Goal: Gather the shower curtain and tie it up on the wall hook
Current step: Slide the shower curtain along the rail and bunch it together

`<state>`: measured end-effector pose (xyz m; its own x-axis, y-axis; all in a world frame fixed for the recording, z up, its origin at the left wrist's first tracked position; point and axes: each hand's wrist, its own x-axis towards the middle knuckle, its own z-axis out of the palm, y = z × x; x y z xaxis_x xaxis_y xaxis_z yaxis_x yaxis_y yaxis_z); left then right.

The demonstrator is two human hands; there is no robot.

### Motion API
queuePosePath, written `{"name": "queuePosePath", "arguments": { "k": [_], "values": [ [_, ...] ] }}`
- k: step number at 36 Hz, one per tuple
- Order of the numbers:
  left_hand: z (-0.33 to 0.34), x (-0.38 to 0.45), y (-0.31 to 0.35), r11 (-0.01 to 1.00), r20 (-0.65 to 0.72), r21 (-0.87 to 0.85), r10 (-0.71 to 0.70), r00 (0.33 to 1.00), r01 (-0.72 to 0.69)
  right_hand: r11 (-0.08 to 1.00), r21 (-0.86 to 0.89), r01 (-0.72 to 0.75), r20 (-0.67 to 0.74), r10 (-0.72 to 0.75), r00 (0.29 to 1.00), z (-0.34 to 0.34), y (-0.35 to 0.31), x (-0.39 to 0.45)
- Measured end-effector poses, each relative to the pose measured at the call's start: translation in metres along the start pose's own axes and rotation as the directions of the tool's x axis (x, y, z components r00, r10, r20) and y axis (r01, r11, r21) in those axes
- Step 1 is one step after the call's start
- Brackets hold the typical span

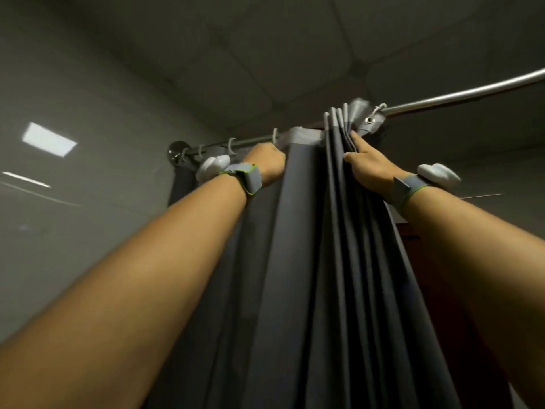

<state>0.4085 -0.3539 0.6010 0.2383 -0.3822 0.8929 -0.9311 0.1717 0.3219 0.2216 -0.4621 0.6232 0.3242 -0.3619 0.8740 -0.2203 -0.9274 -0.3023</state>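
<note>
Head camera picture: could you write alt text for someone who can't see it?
Both hands reach up to a dark grey shower curtain bunched under a metal rod. The left hand grips its top edge; the right hand pinches gathered pleats.

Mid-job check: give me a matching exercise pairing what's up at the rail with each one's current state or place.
Things:
1. dark grey fabric shower curtain
2. curved silver metal curtain rod
3. left hand
4. right hand

States:
A. grips the curtain's top edge below the rod
B. fingers pressed into bunched pleats
C. hangs in folds
D. runs overhead to a wall mount

Pairs: 1-C, 2-D, 3-A, 4-B
</note>
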Motion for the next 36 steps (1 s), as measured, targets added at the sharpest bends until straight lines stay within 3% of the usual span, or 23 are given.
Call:
{"name": "queuePosePath", "arguments": {
  "k": [3, 14, 25, 29, 36],
  "values": [
    [0.003, -0.001, -0.042, 0.997, 0.009, -0.074, -0.034, 0.999, 0.035, 1.0, 0.015, -0.025, -0.026, 0.025, 0.999, 0.027, 0.0, 0.008],
    [0.0, 0.004, -0.139, 1.0, 0.036, -0.011, -0.007, 0.999, 0.007, 0.99, 0.142, 0.01, -0.034, -0.005, 0.999, 0.131, -0.016, 0.044],
    [-0.015, 0.02, -0.24, 0.982, 0.054, 0.181, -0.062, 0.997, 0.051, 0.984, 0.175, 0.028, 0.014, -0.031, 0.999, 0.251, -0.014, 0.091],
    [-0.015, 0.041, -0.28, 0.967, 0.03, 0.244, -0.089, 0.996, 0.079, 0.993, 0.074, 0.097, 0.113, -0.105, 0.988, 0.292, 0.0, 0.114],
    [-0.019, 0.085, -0.317, 0.962, -0.036, 0.26, -0.078, 0.996, 0.085, 0.976, 0.022, 0.219, 0.113, -0.22, 0.969, 0.375, -0.011, 0.153]
  ]
}}
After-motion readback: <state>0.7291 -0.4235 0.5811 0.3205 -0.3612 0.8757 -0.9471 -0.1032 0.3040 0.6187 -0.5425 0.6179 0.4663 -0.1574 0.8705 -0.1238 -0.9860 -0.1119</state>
